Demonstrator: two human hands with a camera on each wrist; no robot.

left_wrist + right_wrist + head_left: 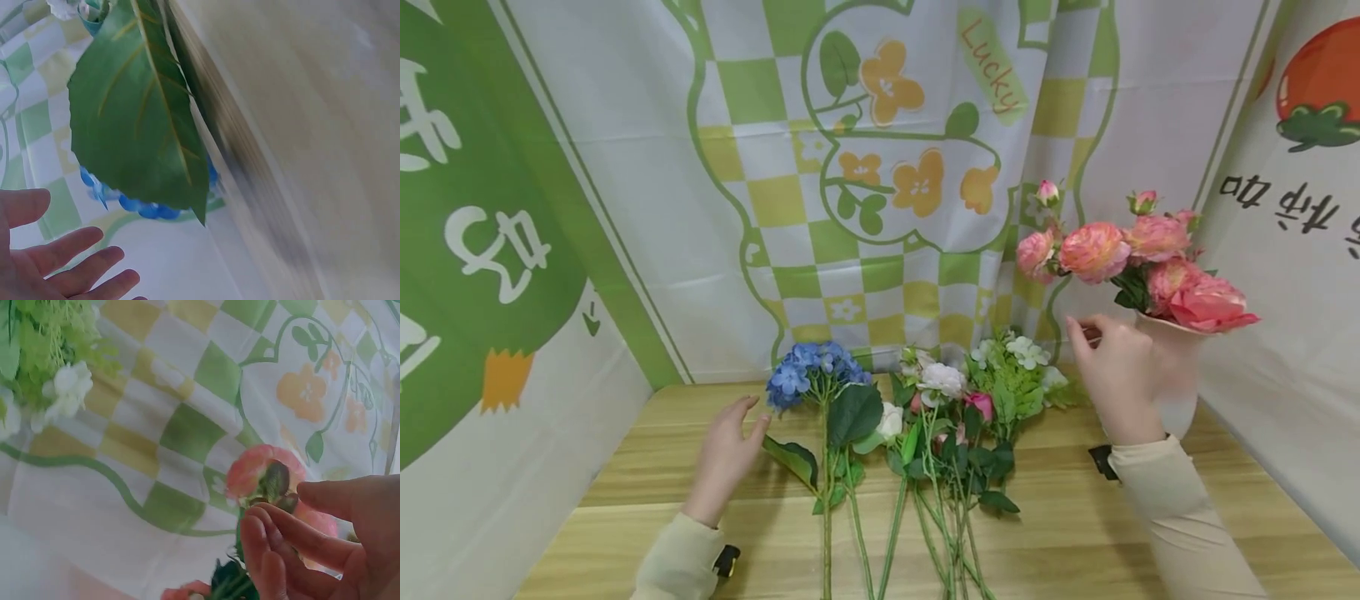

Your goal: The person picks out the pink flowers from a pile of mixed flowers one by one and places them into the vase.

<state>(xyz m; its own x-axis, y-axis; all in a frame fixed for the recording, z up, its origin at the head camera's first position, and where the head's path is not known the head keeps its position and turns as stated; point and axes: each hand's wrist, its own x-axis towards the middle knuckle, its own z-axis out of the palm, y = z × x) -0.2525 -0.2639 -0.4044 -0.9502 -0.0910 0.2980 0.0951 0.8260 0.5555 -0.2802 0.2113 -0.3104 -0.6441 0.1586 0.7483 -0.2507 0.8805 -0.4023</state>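
My left hand (726, 454) hovers over the left part of the table with its fingers spread, holding nothing. Just right of it lies a blue hydrangea (805, 371); its big green leaf (137, 112) fills much of the left wrist view. At the right, a pale vase (1183, 375) holds several pink peony-like flowers (1093, 250) that lean left. My right hand (1116, 375) is in front of the vase, below the blooms. Its fingers are loosely bent, and the right wrist view shows a gap between thumb and fingertips, a pink bloom (253, 472) behind.
White flowers (942, 379), a magenta bud (981, 406) and a light green spray (1015, 387) lie along the back of the wooden table (1052, 517). Their stems (891, 533) point to the front edge. A checked curtain (880, 283) hangs behind.
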